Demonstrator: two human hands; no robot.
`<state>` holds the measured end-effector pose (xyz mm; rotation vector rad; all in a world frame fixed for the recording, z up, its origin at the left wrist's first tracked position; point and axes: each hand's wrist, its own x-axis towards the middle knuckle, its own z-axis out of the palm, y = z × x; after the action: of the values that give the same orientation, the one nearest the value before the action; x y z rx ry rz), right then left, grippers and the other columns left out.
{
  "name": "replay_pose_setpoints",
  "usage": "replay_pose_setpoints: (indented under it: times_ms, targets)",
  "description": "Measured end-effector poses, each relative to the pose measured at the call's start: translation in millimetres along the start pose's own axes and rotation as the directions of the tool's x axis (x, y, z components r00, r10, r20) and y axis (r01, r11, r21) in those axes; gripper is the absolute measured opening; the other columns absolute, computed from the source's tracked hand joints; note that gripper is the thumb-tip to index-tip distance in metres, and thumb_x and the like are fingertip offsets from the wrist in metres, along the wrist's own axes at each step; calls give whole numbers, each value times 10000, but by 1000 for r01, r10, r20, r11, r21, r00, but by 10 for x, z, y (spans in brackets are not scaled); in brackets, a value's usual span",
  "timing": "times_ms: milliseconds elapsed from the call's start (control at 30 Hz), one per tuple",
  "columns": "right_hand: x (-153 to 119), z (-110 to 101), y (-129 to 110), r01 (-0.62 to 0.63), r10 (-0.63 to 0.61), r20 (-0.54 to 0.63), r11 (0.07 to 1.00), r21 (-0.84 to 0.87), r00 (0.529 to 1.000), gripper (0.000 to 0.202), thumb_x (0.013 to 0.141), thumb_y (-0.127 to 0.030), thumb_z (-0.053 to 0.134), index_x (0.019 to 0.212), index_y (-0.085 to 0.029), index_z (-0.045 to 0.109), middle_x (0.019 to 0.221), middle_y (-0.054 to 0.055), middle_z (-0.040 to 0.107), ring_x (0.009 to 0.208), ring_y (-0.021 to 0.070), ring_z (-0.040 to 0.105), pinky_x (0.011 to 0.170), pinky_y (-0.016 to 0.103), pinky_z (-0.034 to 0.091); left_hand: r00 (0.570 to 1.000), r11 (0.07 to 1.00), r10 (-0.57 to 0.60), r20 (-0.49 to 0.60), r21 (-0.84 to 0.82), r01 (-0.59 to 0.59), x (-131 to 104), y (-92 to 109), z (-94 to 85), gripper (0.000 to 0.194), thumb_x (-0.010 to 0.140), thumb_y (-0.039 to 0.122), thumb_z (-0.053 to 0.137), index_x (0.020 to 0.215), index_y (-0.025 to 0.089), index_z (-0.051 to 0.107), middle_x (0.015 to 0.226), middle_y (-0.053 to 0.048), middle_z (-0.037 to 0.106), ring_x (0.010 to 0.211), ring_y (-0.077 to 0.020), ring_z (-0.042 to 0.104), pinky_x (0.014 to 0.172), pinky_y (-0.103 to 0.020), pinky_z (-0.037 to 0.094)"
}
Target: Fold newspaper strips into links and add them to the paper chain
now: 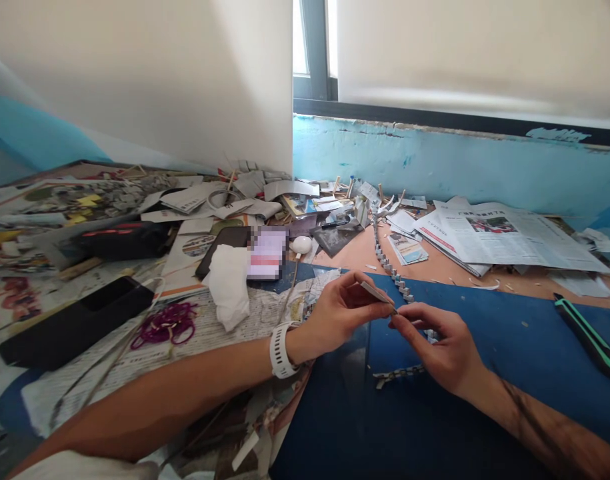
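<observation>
My left hand point(337, 312), with a white watch point(281, 350) at the wrist, pinches a narrow folded paper strip point(375, 293). My right hand point(437, 343) meets it fingertip to fingertip, closed at the strip's lower end. Whether the right fingers grip this strip or another small piece is hidden. A zigzag chain of folded paper point(395, 279) runs from the back of the table down to behind my right hand. Another length of folded paper chain point(397, 377) sticks out below that hand, over the blue mat point(355, 427).
A green and black utility knife point(589, 337) lies at the right. Newspapers point(505, 233) are stacked at the back right. On the left are a phone point(267, 253), a crumpled tissue point(229, 287), purple cord point(167, 325), a black case point(77, 323) and many paper scraps.
</observation>
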<state>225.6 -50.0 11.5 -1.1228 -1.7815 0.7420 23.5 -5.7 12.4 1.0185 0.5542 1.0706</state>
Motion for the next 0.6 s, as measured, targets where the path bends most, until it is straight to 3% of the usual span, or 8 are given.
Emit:
replay_pose_setpoints:
  times_ms: [233, 433, 600]
  targets:
    - [15, 3, 7, 25, -25, 13, 1000, -8, 1000, 60, 954, -276, 703, 980, -247, 749, 846, -18, 775, 738, 123, 746, 716, 194, 605, 999, 1000, -26, 25, -11, 26, -7, 25, -10, 318, 753, 117, 892, 882, 146, 603, 902, -35, 809, 846, -140, 780, 813, -256, 633]
    - [2, 18, -8, -62, 61, 31, 998, 16, 998, 152, 986, -316, 660, 895, -230, 746, 777, -6, 755, 694, 133, 729, 648, 203, 580, 998, 998, -45, 44, 45, 43, -18, -16, -32, 294, 779, 144, 883, 955, 141, 648, 919, -30, 797, 880, -134, 775, 843, -239, 623]
    - [-7, 29, 5, 2, -2, 65, 1000, 3, 998, 141, 991, -307, 646, 942, -227, 751, 830, 12, 776, 747, 163, 752, 716, 245, 603, 998, 996, -64, 16, 58, 63, -20, 11, -35, 319, 766, 152, 893, 950, 145, 632, 917, -33, 804, 871, -145, 780, 840, -252, 622]
